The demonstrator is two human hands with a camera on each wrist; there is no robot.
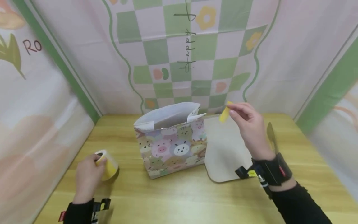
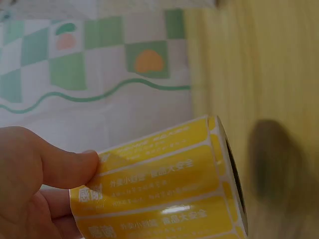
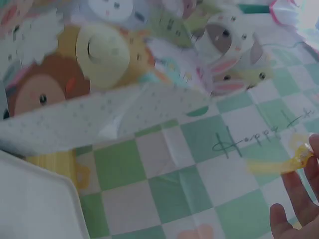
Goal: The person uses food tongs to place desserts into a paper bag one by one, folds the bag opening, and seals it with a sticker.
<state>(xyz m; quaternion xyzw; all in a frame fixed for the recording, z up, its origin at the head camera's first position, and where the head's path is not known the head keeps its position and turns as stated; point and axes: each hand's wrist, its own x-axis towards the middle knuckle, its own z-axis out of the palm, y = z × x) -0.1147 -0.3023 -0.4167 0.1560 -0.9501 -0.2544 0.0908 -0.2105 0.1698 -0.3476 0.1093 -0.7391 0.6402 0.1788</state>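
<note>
My left hand [image 1: 89,175] grips a roll of yellow stickers [image 1: 110,165] at one end, low over the left side of the table. In the left wrist view, the thumb lies on the roll [image 2: 159,189], whose stickers carry white printed characters. My right hand [image 1: 249,126] pinches a single yellow sticker [image 1: 224,114] between thumb and fingertips, above the board's far end. Between the hands a paper bag [image 1: 173,149] with cartoon animal faces stands upright, its top open. The right wrist view shows the sticker [image 3: 279,166] blurred at the fingertips, with the bag's patterned side [image 3: 119,59] above.
A pale board [image 1: 223,152] with rounded corners lies right of the bag. Beyond it, a knife-like utensil [image 1: 272,137] lies partly behind the right wrist. Fabric printed with green checks [image 1: 181,46] hangs behind the wooden table [image 1: 156,199], and more cloth hangs at both sides.
</note>
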